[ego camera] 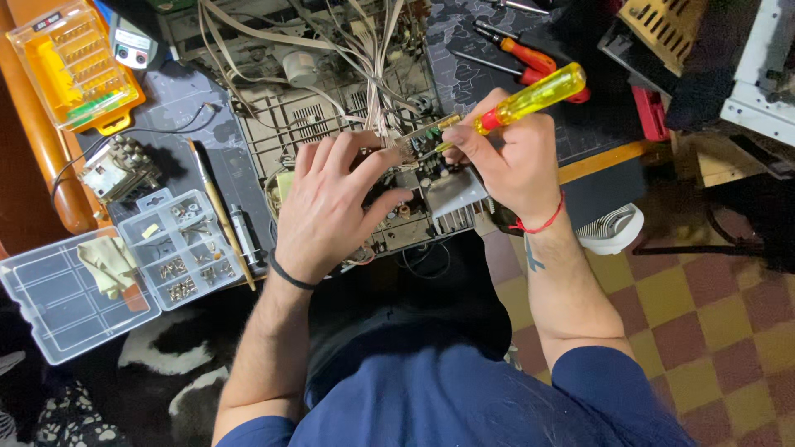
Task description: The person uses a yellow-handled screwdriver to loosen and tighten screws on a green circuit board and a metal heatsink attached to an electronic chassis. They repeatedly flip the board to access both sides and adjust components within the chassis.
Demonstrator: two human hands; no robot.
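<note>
An opened electronic device chassis (pixel 331 116) with circuit boards and bundled pale wires lies on the workbench. My left hand (pixel 331 203) rests spread on the boards, its fingertips pinching a small circuit board (pixel 418 139) that stands up from the chassis. My right hand (pixel 509 157) grips a screwdriver with a yellow see-through handle (pixel 534 95), its tip pointing down-left at that small board. A finned grey heat sink (pixel 454 199) sits just below my right hand.
A clear compartment box (pixel 178 248) of small metal parts lies open at left beside its lid (pixel 58 302). An orange bit case (pixel 74 62) sits top left. Red-handled screwdrivers (pixel 530 60) lie behind the chassis. A thin brush (pixel 219 211) and a white vented part (pixel 611 228) lie nearby.
</note>
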